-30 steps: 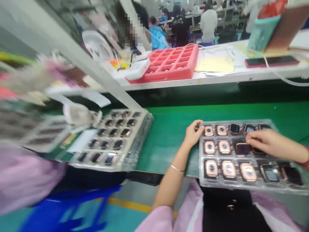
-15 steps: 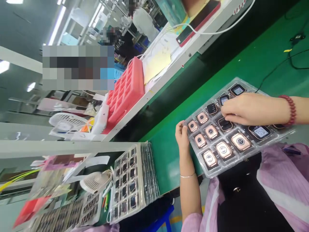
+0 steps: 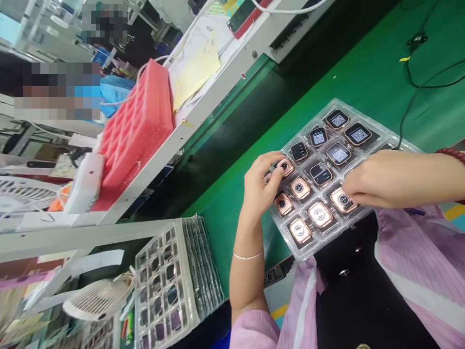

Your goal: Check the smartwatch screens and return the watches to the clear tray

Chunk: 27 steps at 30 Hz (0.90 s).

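A clear plastic tray (image 3: 308,252) of smartwatch cases lies tilted in front of me. My left hand (image 3: 263,182) grips its left edge, the thumb over a rose-gold case (image 3: 285,167). My right hand (image 3: 374,179) is closed, its fingertips at the right side of a back-up rose-gold watch case (image 3: 340,198) in the near row; the fingertips are partly hidden. Several other cases, like this rose-gold one (image 3: 320,214), lie back up. Farther off, some lie screen up: one watch (image 3: 339,154) shows a lit code, and another watch (image 3: 321,174) has a mostly dark screen.
Left of the green table (image 3: 232,218) stands a stack of filled trays (image 3: 203,261) beside a white fan (image 3: 100,298). On the white shelf (image 3: 210,102) are a red foam block (image 3: 145,111), a yellow paper (image 3: 198,70) and a phone (image 3: 245,19). A black cable (image 3: 405,114) runs behind the tray.
My right hand has moved from the far-row watches to a near-row one. More screens show codes, and that near watch is now under my fingers. The view has shifted.
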Each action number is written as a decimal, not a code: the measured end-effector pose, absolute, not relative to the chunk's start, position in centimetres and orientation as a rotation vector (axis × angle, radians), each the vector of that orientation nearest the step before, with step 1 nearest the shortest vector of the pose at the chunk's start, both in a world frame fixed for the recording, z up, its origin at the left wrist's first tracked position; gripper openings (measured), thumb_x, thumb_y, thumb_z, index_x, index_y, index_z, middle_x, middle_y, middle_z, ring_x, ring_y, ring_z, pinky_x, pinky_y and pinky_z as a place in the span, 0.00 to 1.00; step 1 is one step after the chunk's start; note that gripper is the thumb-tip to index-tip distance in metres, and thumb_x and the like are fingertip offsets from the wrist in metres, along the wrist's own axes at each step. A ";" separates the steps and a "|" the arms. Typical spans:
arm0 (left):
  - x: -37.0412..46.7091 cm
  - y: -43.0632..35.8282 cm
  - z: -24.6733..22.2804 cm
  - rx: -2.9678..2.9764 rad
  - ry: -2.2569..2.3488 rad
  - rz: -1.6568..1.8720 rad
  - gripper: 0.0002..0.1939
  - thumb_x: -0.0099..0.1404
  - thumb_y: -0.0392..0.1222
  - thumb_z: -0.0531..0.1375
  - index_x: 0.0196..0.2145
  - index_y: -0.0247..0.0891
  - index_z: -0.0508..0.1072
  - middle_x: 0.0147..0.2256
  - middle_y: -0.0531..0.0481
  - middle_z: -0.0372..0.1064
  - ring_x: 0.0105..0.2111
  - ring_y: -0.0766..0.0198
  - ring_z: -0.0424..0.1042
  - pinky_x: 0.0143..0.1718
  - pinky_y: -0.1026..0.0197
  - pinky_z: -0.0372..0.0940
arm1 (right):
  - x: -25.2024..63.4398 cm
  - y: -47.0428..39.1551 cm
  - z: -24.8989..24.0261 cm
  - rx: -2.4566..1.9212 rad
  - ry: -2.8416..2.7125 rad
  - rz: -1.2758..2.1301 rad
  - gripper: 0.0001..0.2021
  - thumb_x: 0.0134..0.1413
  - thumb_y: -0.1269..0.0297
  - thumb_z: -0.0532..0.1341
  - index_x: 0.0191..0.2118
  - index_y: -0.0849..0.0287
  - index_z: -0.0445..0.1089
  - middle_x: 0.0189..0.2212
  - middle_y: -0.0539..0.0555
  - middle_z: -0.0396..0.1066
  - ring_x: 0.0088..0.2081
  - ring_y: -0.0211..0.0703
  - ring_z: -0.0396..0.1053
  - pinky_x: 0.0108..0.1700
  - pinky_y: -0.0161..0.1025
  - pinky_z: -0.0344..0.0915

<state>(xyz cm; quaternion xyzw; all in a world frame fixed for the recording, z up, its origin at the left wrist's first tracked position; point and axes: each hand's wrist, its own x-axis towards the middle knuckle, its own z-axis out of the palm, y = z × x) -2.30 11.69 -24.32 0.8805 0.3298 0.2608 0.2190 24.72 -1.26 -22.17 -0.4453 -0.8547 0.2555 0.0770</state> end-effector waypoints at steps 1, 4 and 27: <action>-1.6 11.9 -24.2 2.437 0.877 0.680 0.10 0.71 0.42 0.59 0.46 0.40 0.78 0.49 0.44 0.78 0.51 0.56 0.76 0.52 0.54 0.71 | 24.6 -1.5 -22.1 -1.339 -2.570 0.772 0.13 0.62 0.69 0.55 0.26 0.57 0.68 0.23 0.51 0.71 0.22 0.41 0.62 0.30 0.41 0.50; 0.0 12.1 -23.6 2.497 0.779 0.511 0.11 0.70 0.41 0.59 0.46 0.39 0.78 0.46 0.45 0.78 0.45 0.57 0.77 0.47 0.55 0.72 | 24.3 -1.5 -21.6 -1.374 -2.487 0.867 0.15 0.65 0.66 0.53 0.27 0.57 0.69 0.24 0.51 0.72 0.24 0.41 0.65 0.31 0.40 0.52; -3.1 13.6 -22.9 2.782 0.856 0.109 0.17 0.67 0.37 0.54 0.49 0.40 0.78 0.46 0.42 0.76 0.46 0.47 0.71 0.47 0.47 0.70 | 24.5 0.5 -20.7 -1.481 -2.428 0.725 0.12 0.64 0.65 0.54 0.30 0.56 0.71 0.25 0.50 0.72 0.27 0.40 0.66 0.33 0.38 0.56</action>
